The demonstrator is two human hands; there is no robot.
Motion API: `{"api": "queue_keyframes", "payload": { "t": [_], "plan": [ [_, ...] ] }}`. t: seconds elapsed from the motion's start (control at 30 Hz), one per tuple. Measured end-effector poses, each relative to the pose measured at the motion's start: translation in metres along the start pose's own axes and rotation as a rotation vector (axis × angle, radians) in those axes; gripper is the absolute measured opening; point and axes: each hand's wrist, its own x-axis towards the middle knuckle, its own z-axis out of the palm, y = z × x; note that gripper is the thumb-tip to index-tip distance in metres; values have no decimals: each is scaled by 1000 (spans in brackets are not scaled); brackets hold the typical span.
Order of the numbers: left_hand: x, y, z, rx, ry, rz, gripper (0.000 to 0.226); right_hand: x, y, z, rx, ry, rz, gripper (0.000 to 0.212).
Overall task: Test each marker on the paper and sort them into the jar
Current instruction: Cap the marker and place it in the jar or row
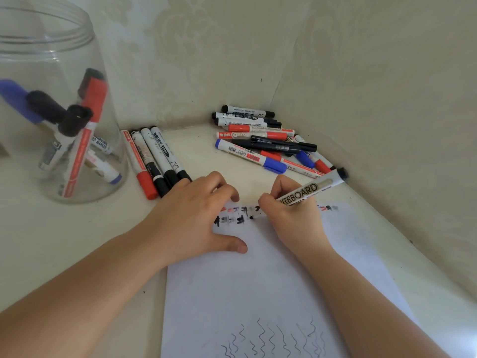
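Head view, left to right. Upper left: clear jar (51, 104) holding several markers. Centre left: row of four capped markers (154, 161). Centre: left hand (196, 218), fingers spread flat on the paper (258, 285). Right hand (291, 213) grips a whiteboard marker (309, 188), tip on paper. Upper right: loose marker pile (265, 140).

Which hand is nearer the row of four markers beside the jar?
Left. The left hand lies beside the four markers, almost touching their caps; the right hand writes farther right.
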Motion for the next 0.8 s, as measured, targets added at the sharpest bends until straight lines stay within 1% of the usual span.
{"api": "queue_keyframes", "payload": {
  "t": [0.07, 0.13, 0.2, 0.3, 0.43, 0.63, 0.73, 0.8],
  "plan": [
    [0, 0, 0, 2, -7, -5, 86, 0, 0, 0, 30, -32, 14, 35],
    [0, 0, 0, 8, -9, -8, 87, -1, 0, 1, -7, -56, 3, 36],
    [0, 0, 0, 7, -7, -7, 87, -2, 1, 1, -29, -38, -18, 37],
    [0, 0, 0, 18, -6, -1, 87, 0, 0, -1, 3, -4, -13, 35],
    [0, 0, 0, 32, 1, 4, 87, -2, 0, 1, -22, -34, -18, 31],
    [0, -1, 1, 35, 17, 17, 86, 0, -1, -2, 5, -30, 9, 33],
    [-1, 0, 1, 35, 29, 27, 86, -1, -2, -2, -18, -85, 11, 36],
    [-2, 1, 0, 2, 67, 39, 83, 0, -2, -4, 38, -60, 36, 38]
  ]
}}
